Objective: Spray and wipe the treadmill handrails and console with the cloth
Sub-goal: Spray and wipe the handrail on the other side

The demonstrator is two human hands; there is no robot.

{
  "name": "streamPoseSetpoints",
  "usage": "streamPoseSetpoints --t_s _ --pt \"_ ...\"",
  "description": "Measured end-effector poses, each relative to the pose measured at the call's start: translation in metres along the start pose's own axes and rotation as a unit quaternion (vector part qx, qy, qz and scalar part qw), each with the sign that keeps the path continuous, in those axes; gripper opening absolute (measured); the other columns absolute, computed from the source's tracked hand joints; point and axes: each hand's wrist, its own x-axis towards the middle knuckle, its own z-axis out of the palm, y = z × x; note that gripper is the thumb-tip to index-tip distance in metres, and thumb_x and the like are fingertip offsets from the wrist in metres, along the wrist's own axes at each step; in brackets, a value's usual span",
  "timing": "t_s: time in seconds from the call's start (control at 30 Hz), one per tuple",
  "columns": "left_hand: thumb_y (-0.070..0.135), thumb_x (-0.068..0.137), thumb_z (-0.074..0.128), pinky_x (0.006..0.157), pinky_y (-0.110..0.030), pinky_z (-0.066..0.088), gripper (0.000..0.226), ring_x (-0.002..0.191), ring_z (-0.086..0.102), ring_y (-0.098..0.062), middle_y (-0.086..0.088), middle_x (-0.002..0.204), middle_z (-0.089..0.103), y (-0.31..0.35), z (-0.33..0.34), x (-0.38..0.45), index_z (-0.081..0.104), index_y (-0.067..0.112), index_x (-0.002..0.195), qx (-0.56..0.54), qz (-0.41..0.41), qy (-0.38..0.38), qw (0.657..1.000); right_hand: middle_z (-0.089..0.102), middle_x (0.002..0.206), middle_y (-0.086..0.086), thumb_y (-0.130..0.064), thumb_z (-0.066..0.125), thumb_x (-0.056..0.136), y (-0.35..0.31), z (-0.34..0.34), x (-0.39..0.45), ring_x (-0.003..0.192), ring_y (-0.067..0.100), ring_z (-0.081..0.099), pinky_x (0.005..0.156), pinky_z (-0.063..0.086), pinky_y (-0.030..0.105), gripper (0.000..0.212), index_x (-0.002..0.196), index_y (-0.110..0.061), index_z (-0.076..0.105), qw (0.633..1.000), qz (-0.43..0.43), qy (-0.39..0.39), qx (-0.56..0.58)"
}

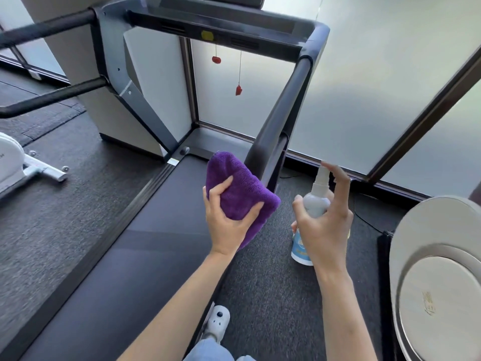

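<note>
Hands up at the near end of the right handrail [283, 105], a dark padded bar running from the console crossbar [216, 24] down toward the viewer. Left hand [229, 220] grips a folded purple microfibre cloth [238, 188], thumb across its face and fingers wrapped under its lower edge; the cloth's far corner sits right against the near end of that handrail, though whether it actually touches is hard to call. Right hand [325, 225] is just to the right of the handrail's end, fingers curled round a pale translucent spray bottle with a blue label [313, 204], the index finger lifted above the white nozzle, which points up toward the bar. Left of the handrail, the dark treadmill belt [145, 230] stretches toward the viewer. Beyond the handrail's far end, under the crossbar, a yellow safety tab [207, 35] with two red clips [238, 90] hanging on cords. Across the belt from the handrail, the left handrail [46, 27] juts out, with a white exercise machine [15, 165] below it on grey carpet. Right of the handrail, frosted glass panels [377, 87], and nearer the viewer a round silver bin lid [440, 282]. Below the hands, a white clog [218, 319].
</note>
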Motion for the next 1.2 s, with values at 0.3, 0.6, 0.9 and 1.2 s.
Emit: streamPoseSetpoints --t_s 0.3,0.6,0.9,1.2 --pt "0.053 0.062 0.081 0.087 -0.021 0.039 0.055 0.098 0.048 -0.004 0.007 0.118 0.052 0.061 0.023 0.08 0.054 0.042 0.108 0.146 0.016 -0.129 0.981 0.057 0.071 0.013 -0.001 0.066 0.083 -0.001 0.003 0.017 0.046 0.035 0.058 0.048 0.052 0.036 0.062 0.126 -0.039 0.042 1.0 -0.008 0.005 0.004" --pt "0.049 0.06 0.086 0.101 -0.038 0.046 0.074 0.112 0.055 -0.02 0.004 0.122 0.055 0.072 0.069 0.17 0.049 0.036 0.123 0.153 -0.188 -0.306 0.921 0.055 0.075 0.011 0.002 0.066 0.083 0.001 0.017 0.058 0.044 0.036 0.054 0.048 0.052 0.04 0.064 0.129 -0.035 0.041 1.0 -0.007 -0.001 0.023" --pt "0.045 0.066 0.083 0.101 -0.034 0.042 0.073 0.115 0.05 -0.024 0.003 0.112 0.048 0.058 0.136 0.226 0.045 0.031 0.127 0.162 -0.152 -0.331 0.917 0.054 0.063 0.013 0.003 0.065 0.083 0.011 0.029 0.115 0.045 0.036 0.055 0.047 0.052 0.046 0.064 0.126 -0.037 0.041 1.0 0.003 0.01 0.005" --pt "0.039 0.069 0.079 0.083 -0.028 0.036 0.069 0.113 0.051 -0.026 -0.006 0.127 0.052 0.035 0.225 0.294 0.044 0.03 0.127 0.187 -0.126 -0.33 0.917 0.055 0.071 0.009 0.003 0.066 0.084 0.035 0.043 0.171 0.046 0.034 0.057 0.051 0.054 0.05 0.066 0.127 -0.041 0.041 0.998 0.015 0.04 -0.042"
